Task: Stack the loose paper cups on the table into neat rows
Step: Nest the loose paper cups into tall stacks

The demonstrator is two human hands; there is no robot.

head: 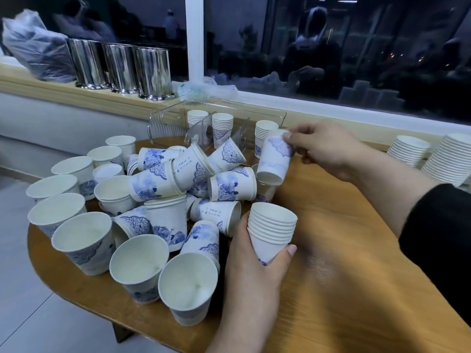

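Several loose white paper cups with blue flower prints [163, 184] lie jumbled on the left half of the wooden table [344, 289], some upright, some on their sides. My left hand [252, 271] grips a nested stack of cups [271, 228] upright near the table's middle. My right hand [328, 149] pinches a single cup [275, 159] by its base, tilted with its mouth down and toward me, just above the pile's right edge.
A clear plastic organiser [178, 123] at the table's back holds three short cup stacks [221, 126]. Two taller stacks [443, 159] stand at the far right. Three steel canisters [119, 67] and a plastic bag [35, 47] sit on the window ledge.
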